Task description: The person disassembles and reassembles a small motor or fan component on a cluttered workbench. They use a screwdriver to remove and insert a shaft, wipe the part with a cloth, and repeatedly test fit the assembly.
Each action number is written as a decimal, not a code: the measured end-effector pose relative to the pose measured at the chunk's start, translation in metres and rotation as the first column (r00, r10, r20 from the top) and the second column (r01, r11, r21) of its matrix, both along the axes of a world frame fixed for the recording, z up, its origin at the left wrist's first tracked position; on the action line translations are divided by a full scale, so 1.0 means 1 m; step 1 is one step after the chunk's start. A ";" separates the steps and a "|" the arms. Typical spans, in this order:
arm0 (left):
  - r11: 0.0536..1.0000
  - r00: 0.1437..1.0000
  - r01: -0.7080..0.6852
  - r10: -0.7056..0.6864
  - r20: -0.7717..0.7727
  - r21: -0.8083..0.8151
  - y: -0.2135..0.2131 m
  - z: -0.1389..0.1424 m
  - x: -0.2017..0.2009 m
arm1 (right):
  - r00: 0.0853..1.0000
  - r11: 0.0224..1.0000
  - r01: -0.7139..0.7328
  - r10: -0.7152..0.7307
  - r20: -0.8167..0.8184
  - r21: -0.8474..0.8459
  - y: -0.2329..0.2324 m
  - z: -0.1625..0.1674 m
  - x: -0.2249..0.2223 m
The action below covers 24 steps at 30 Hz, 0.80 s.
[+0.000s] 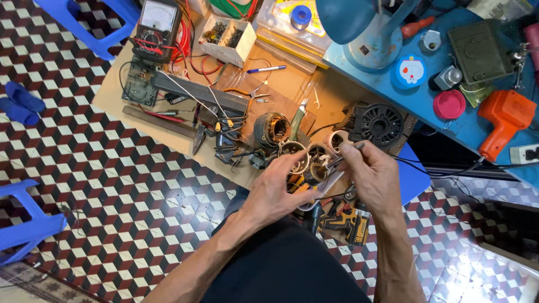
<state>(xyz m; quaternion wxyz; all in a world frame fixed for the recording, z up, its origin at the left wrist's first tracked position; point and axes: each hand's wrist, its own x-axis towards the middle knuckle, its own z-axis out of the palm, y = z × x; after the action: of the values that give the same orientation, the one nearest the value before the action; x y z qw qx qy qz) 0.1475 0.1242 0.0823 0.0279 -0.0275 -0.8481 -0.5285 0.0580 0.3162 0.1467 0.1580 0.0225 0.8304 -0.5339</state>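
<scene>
The left hand [279, 188] gripped a cluster of small wound coils [306, 160], held above the lap just off the tabletop [112, 92] edge. The right hand [375, 178] pinched what looked like a thin probe [343, 157] against them. Beyond lay a copper-wound stator [272, 129], a black fan cover [380, 124], and an analog meter [156, 25].

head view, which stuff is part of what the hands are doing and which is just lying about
In hand: left hand, right hand, cluster of small coils.
Lying about: analog meter, blue pen, orange tool, yellow drill, blue lamp.
</scene>
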 end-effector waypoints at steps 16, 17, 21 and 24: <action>0.500 0.706 -0.553 -0.142 0.694 0.666 0.061 -0.032 0.010 | 0.999 0.992 -0.044 0.042 0.024 0.115 0.017 -0.048 0.083; 0.450 0.706 -0.570 -0.160 0.690 0.688 0.066 -0.034 0.011 | 0.999 0.992 -0.042 0.044 -0.011 0.115 0.016 -0.055 0.088; 0.288 0.723 -0.593 -0.221 0.655 0.752 0.083 -0.039 0.009 | 0.992 0.992 0.078 -0.067 -0.107 0.104 0.017 -0.073 0.090; 0.200 0.732 -0.606 -0.236 0.639 0.769 0.088 -0.043 0.006 | 0.992 0.985 0.052 -0.033 -0.119 0.162 0.022 -0.070 0.075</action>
<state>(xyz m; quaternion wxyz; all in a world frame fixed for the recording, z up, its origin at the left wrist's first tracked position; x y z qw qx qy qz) 0.1530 0.2126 0.0391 -0.1822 0.2910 -0.2766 -0.8976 0.1330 0.3386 0.0766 0.0957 0.0221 0.8787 -0.4671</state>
